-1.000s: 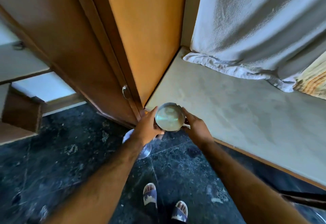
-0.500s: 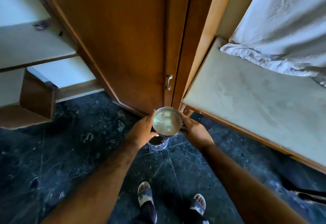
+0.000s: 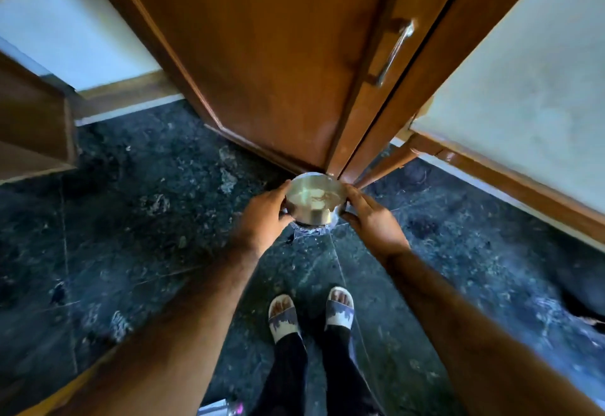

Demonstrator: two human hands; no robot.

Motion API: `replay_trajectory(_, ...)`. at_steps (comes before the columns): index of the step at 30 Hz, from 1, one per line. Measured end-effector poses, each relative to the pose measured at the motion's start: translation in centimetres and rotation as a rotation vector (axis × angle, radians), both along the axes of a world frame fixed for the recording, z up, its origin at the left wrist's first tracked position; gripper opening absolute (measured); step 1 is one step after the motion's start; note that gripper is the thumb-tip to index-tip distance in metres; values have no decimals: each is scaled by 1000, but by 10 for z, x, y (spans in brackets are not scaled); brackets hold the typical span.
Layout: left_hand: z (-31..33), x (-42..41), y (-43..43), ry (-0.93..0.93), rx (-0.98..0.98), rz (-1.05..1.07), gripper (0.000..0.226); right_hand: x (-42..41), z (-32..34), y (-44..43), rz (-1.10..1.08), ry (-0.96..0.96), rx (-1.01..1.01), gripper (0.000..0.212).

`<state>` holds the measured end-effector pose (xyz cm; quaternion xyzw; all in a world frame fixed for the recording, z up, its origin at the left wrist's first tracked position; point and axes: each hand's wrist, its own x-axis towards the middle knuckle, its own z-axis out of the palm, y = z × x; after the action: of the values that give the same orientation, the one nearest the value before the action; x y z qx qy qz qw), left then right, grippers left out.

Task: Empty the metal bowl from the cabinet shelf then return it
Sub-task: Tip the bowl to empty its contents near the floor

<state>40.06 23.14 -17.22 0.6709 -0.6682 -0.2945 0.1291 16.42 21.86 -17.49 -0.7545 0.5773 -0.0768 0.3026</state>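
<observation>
The small round metal bowl [image 3: 315, 199] is held level in front of me, above the dark floor. My left hand [image 3: 263, 214] grips its left rim and my right hand [image 3: 371, 221] grips its right side. The bowl's inside shines with pale reflections; I cannot tell what is in it. Just under the bowl a shiny object [image 3: 311, 229] on the floor peeks out, mostly hidden. The bowl hangs close to the lower edge of the open wooden cabinet door [image 3: 278, 55].
The cabinet door with a metal handle [image 3: 394, 50] stands open straight ahead. A pale shelf surface [image 3: 523, 95] with a wooden edge lies at the right. Another wooden unit [image 3: 36, 127] is at the left. My feet in sandals [image 3: 311, 314] stand on dark marble floor [image 3: 131, 235].
My view has swung left and down, so the shelf and cloth slid out to the right. Both hands kept hold of the bowl, which now hangs lower, near the door's bottom edge.
</observation>
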Motion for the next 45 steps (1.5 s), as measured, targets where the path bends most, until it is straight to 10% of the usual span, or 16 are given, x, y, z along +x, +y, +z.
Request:
replay_trajectory(10,-162,4,-48,368,11,224,47,8,-157,-37,-296,-356,242,54)
replay_trajectory(21,-234,-13,-109,603,544,539,41,33,-256,-93,-1036,-482,593,57)
replay_trajectory(34,-241,-19,-115,505,301,642,71,30,-250,-100,-1072,-720,734,40)
replay_trajectory(45,-231,-27,-101,711,292,753,46,37,-239,-96,-1048,-726,637,33)
